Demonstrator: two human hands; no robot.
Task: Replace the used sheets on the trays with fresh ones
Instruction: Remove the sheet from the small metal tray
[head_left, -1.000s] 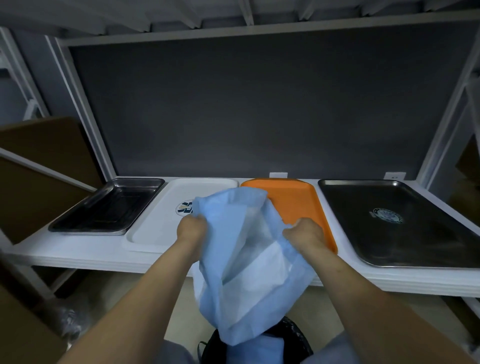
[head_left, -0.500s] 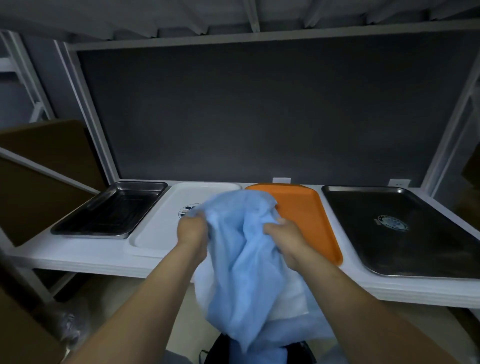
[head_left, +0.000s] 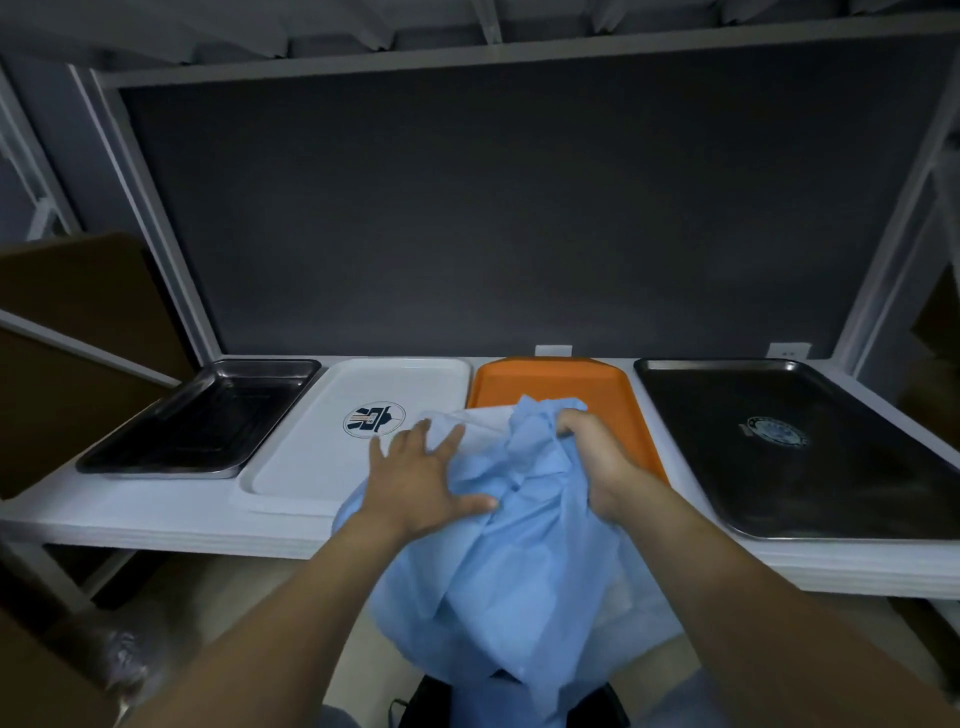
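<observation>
On the white worktop (head_left: 156, 514), a small steel tray (head_left: 208, 415) sat far left, just beside a white tray (head_left: 332, 452) bearing a round logo. The left hand (head_left: 421, 478) lay spread, fingers straight, pressing the crumpled blue sheet (head_left: 509, 561), which hung over the worktop's front edge. The right hand (head_left: 597, 467), fingers curled, gripped a bunch of it over the orange tray (head_left: 561, 382). A large steel tray (head_left: 805, 467) sat far right.

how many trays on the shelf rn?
4, in a row. From the left: small steel tray, white tray, orange tray, large steel tray. The blue sheet partly covers the white and orange ones; none looks hidden.
</observation>
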